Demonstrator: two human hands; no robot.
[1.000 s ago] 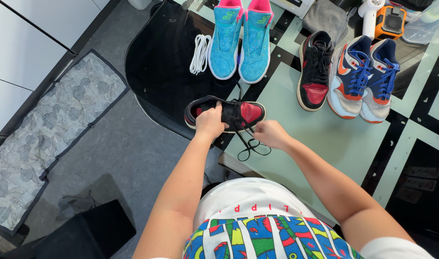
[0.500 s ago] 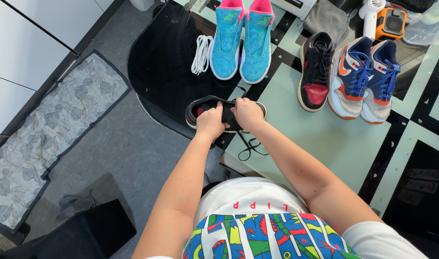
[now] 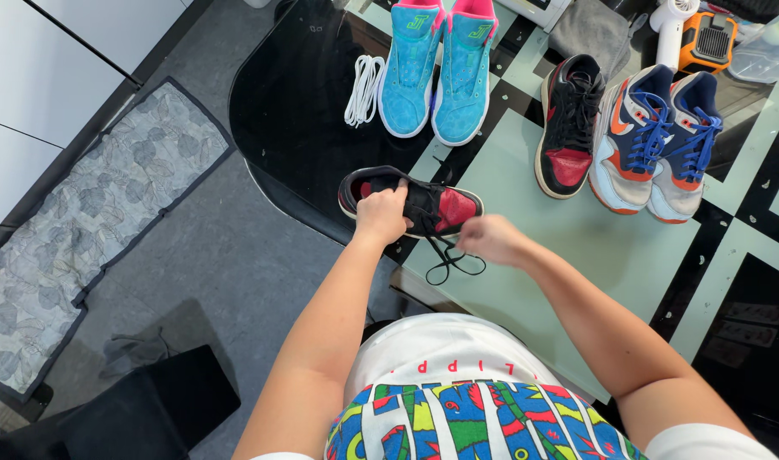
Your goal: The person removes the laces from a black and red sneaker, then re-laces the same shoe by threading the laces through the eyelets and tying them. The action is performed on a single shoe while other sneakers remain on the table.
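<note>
A black and red sneaker (image 3: pixel 447 207) lies on its side at the near edge of the glass table (image 3: pixel 577 247). My left hand (image 3: pixel 381 213) presses down on its heel end and holds it. My right hand (image 3: pixel 490 239) is just right of the toe, fingers pinched on the black lace (image 3: pixel 447 261), which loops loosely over the table edge.
Further back stand a turquoise and pink pair (image 3: pixel 441 64), a loose white lace (image 3: pixel 362 89), the matching black and red sneaker (image 3: pixel 570 128), and a blue, grey and orange pair (image 3: pixel 658 140). A patterned mat (image 3: pixel 74 230) lies on the grey floor to the left.
My right hand has come off the top of the sneaker and moved right and toward me, drawing the black lace out. My left hand stays on the heel.
</note>
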